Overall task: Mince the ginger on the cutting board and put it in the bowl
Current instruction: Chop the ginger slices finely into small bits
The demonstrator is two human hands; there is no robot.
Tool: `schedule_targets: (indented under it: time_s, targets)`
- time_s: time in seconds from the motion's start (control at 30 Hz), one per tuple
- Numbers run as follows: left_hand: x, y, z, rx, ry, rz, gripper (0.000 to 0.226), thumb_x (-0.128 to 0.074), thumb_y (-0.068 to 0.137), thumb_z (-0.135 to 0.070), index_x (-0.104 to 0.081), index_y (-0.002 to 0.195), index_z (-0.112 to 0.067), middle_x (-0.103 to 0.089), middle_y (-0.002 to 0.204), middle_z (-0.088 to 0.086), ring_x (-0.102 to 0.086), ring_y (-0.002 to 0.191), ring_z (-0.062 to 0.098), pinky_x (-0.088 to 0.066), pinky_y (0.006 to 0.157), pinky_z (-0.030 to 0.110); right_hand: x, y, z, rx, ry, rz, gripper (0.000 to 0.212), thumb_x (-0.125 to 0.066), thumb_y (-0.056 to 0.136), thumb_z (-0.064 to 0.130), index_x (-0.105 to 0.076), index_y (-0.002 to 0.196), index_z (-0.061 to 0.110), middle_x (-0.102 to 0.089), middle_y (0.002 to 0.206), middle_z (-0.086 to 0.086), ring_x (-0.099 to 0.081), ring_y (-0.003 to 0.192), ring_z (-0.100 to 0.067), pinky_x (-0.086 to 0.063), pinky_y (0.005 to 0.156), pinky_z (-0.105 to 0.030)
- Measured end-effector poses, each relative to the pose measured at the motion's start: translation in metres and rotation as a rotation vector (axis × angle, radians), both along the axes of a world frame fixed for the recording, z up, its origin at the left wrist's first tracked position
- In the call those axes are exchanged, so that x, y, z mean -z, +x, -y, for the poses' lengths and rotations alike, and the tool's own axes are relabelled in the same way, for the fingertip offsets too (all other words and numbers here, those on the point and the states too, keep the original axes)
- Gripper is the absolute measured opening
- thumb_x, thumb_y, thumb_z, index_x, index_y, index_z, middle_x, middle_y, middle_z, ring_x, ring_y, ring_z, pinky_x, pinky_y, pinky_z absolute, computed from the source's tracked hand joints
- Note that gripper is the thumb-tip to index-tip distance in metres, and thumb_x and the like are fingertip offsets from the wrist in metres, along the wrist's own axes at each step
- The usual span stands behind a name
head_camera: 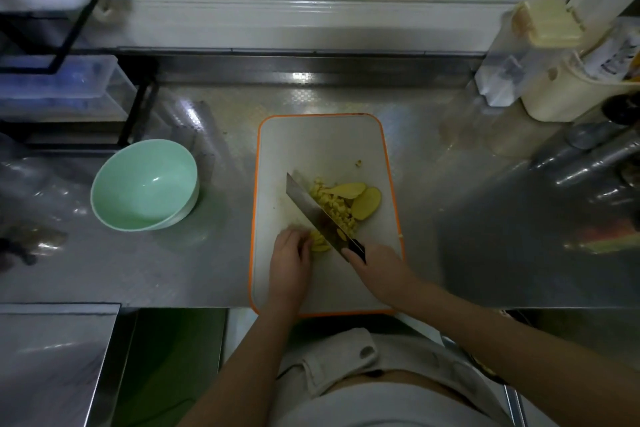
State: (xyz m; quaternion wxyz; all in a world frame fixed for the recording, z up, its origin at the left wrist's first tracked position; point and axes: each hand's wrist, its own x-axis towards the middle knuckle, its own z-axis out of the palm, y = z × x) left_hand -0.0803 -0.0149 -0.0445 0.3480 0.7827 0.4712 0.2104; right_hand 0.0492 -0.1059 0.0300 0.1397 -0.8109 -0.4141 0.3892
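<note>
Left of the cutting board (322, 142) sits the bowl (145, 184), which looks unfilled. On the board, the right hand (377, 270) grips the knife (318, 215) and the left hand (291, 253) curls over ginger (320, 243). Mincing seems midway; the whole slices need chopping next.

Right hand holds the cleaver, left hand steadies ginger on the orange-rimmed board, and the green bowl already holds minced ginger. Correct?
No: in the head view the green bowl is empty; the minced ginger lies on the cutting board. The rest holds.
</note>
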Motion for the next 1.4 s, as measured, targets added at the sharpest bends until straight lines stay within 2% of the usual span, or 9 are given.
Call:
schedule_targets:
  time_s: [0.1,0.23,0.53,0.7,0.87,0.93,1.03,1.23,1.4]
  targets:
    - [0.004,0.000,0.000,0.002,0.032,-0.018,0.014,-0.056,0.089,-0.007,-0.065,0.099,-0.005,-0.062,0.100,0.010,-0.053,0.098,0.022,-0.040,0.090,0.027,0.002,-0.001,0.002,-0.015,-0.033,0.004,0.041,-0.040,0.099,0.038,-0.036,0.062,0.021,-0.042,0.059,0.003,-0.043,0.053,-0.012,-0.029,0.045,-0.020]
    - [0.006,0.000,0.000,0.000,0.053,-0.021,0.012,-0.059,0.086,-0.002,-0.066,0.095,-0.002,-0.062,0.096,0.012,-0.055,0.093,0.026,-0.033,0.084,0.016,0.003,-0.003,0.001,-0.031,-0.068,0.028,0.041,-0.038,0.099,0.039,-0.037,0.063,0.021,-0.043,0.060,0.003,-0.043,0.054,-0.011,-0.030,0.045,-0.019]
    - [0.006,0.001,-0.003,0.003,0.067,-0.037,0.017,-0.062,0.081,0.004,-0.067,0.096,0.001,-0.064,0.094,0.015,-0.058,0.091,0.029,-0.031,0.084,0.013,-0.001,-0.012,-0.005,-0.059,-0.127,0.050,0.040,-0.035,0.100,0.037,-0.041,0.067,0.017,-0.046,0.067,-0.001,-0.055,0.075,-0.025,-0.034,0.060,-0.026]
    - [0.008,0.001,-0.004,0.001,0.077,-0.020,0.016,-0.061,0.079,0.002,-0.067,0.094,0.000,-0.063,0.090,0.014,-0.054,0.089,0.020,-0.035,0.081,0.017,0.012,-0.019,-0.004,0.015,-0.097,0.051,0.028,-0.036,0.100,0.036,-0.047,0.087,0.014,-0.063,0.099,-0.017,-0.061,0.095,-0.032,-0.036,0.066,-0.029]
    - [0.010,0.000,-0.005,-0.003,0.055,-0.028,0.015,-0.062,0.080,0.002,-0.067,0.094,-0.001,-0.063,0.091,0.013,-0.055,0.090,0.021,-0.035,0.083,0.015,0.020,-0.018,-0.006,0.023,-0.096,0.040,0.028,-0.038,0.100,0.034,-0.054,0.094,0.011,-0.063,0.105,-0.017,-0.060,0.098,-0.031,-0.040,0.071,-0.030]
    - [0.009,0.000,-0.004,0.004,0.056,-0.026,0.013,-0.063,0.080,0.000,-0.068,0.092,-0.002,-0.063,0.091,0.012,-0.055,0.089,0.020,-0.035,0.084,0.016,0.020,-0.009,-0.008,0.021,-0.097,-0.003,0.035,-0.038,0.100,0.034,-0.056,0.103,0.005,-0.063,0.103,-0.016,-0.060,0.096,-0.029,-0.037,0.067,-0.026]
    - [0.006,0.000,-0.005,0.005,0.052,-0.017,0.011,-0.063,0.081,0.000,-0.068,0.091,-0.003,-0.063,0.091,0.011,-0.055,0.090,0.021,-0.035,0.084,0.014,0.018,0.005,-0.007,0.017,-0.048,-0.048,0.029,-0.041,0.099,0.035,-0.053,0.089,0.011,-0.060,0.087,-0.013,-0.058,0.080,-0.025,-0.032,0.056,-0.025]
    - [0.001,0.000,-0.005,0.017,0.009,-0.034,0.012,-0.060,0.086,-0.005,-0.067,0.095,-0.007,-0.063,0.096,0.008,-0.053,0.092,0.019,-0.032,0.082,0.011,0.011,0.008,-0.017,0.015,0.047,0.028,0.038,-0.042,0.098,0.035,-0.039,0.064,0.019,-0.047,0.062,0.001,-0.051,0.064,-0.021,-0.029,0.055,-0.026]
    - [-0.007,-0.001,-0.009,0.025,-0.046,-0.010,0.015,-0.058,0.086,-0.005,-0.066,0.099,-0.007,-0.063,0.101,0.007,-0.053,0.097,0.019,-0.033,0.083,0.015,0.000,0.011,-0.021,0.037,0.059,-0.002,0.040,-0.042,0.098,0.039,-0.038,0.065,0.016,-0.041,0.058,0.001,-0.039,0.049,-0.009,-0.030,0.042,-0.020]
